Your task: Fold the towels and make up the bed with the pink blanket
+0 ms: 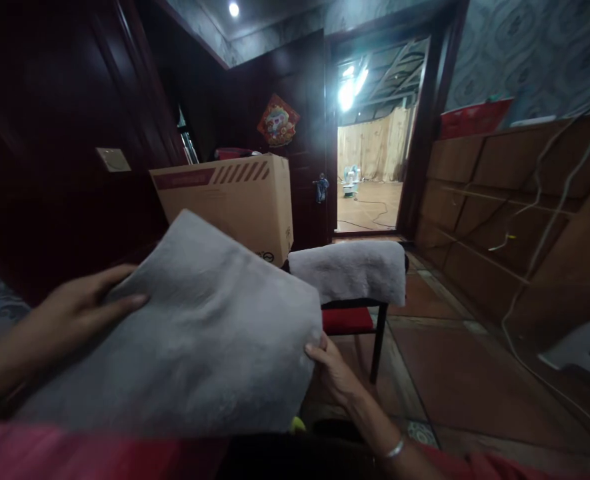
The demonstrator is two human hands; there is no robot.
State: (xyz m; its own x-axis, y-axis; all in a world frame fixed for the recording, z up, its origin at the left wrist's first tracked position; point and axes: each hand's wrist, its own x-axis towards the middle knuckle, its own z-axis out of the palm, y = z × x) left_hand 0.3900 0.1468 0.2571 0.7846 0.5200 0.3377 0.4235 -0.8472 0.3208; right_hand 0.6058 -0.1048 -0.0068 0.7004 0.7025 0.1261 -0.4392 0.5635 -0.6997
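Grey cloth (199, 333) held taut, near: left hand (75, 307) grips left edge, fingers on top; right hand (332, 373) pinches right corner. Second cloth (349, 270) draped on far chair (347, 321).

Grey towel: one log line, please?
left hand: flat on grey towel | right hand: grips its corner | second towel: over chair

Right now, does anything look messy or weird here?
Yes: loose cables dangle crookedly across the right wall and trail over the floor. The towel held by the left hand and right hand and the second towel on the chair look tidy.
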